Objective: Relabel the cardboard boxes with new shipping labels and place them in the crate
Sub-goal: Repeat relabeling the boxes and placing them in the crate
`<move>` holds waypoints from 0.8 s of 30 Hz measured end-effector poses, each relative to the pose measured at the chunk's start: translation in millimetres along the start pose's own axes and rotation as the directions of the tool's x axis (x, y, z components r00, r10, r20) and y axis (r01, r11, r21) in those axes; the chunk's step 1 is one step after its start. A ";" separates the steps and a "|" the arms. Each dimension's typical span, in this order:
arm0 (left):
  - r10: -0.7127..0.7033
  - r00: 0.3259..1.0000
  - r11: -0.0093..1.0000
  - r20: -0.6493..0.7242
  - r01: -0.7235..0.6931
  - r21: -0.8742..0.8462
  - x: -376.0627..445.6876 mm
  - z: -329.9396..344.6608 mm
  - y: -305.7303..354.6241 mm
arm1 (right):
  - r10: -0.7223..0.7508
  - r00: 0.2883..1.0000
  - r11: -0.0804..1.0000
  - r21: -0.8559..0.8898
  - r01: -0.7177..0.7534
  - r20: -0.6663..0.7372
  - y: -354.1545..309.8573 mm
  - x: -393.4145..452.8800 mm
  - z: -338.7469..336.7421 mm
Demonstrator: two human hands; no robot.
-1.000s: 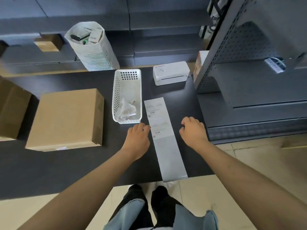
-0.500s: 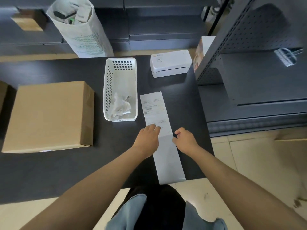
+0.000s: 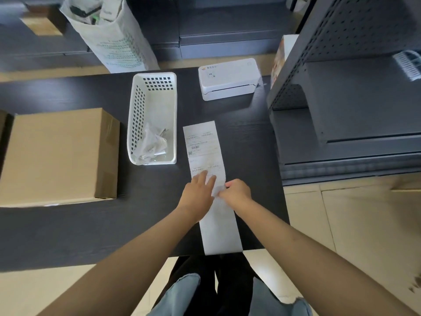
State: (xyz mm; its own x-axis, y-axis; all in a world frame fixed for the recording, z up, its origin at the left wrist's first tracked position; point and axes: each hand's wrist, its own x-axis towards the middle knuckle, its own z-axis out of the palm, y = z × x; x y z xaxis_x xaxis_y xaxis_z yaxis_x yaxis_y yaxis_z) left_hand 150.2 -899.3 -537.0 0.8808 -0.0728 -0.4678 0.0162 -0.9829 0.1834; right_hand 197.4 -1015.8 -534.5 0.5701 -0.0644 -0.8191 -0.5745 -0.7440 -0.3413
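A long white strip of shipping labels [image 3: 205, 144] lies on the black table [image 3: 68, 229], its near end hanging over the front edge. My left hand [image 3: 199, 192] presses flat on the strip's middle with straight fingers. My right hand [image 3: 237, 192] has curled fingers that pinch the strip's right edge just beside the left hand. A plain cardboard box [image 3: 57, 153] sits at the left of the table, apart from both hands. A white perforated crate [image 3: 152, 117] stands between the box and the strip, with crumpled paper scraps inside.
A white label printer [image 3: 230, 78] sits at the table's back right. A tall white paper bag [image 3: 114, 35] stands behind the crate. A grey metal shelving unit [image 3: 341, 87] borders the table's right side. Part of another box shows at the far left edge.
Both hands have moved inward onto the label strip. The left hand now lies on it, and the right hand has closed on its right edge.
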 end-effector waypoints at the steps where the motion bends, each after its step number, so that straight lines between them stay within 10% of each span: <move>1: -0.020 1.000 0.999 0.003 0.020 0.029 0.6 2.0 0.6 | 0.032 0.999 0.999 -0.027 -0.031 0.006 -0.8 -0.9 0.3; 13: -0.013 0.993 0.994 -0.118 0.025 0.103 -9.5 -4.4 10.4 | -0.150 0.977 0.962 0.250 0.109 0.151 15.3 1.1 -16.3; 24: 0.097 0.973 0.994 -0.209 -0.085 0.065 -24.8 -34.6 7.7 | -0.313 0.870 0.950 0.121 0.289 0.382 -2.6 -15.9 -46.6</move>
State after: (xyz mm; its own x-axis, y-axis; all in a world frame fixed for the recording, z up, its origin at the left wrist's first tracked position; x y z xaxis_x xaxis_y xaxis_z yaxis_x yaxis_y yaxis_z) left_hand 144.9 -899.2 -494.1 0.9575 -0.1310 -0.2570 -0.0897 -0.9820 0.1664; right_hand 217.2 -1043.8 -499.1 0.4514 0.4309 -0.7814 -0.4519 -0.6446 -0.6166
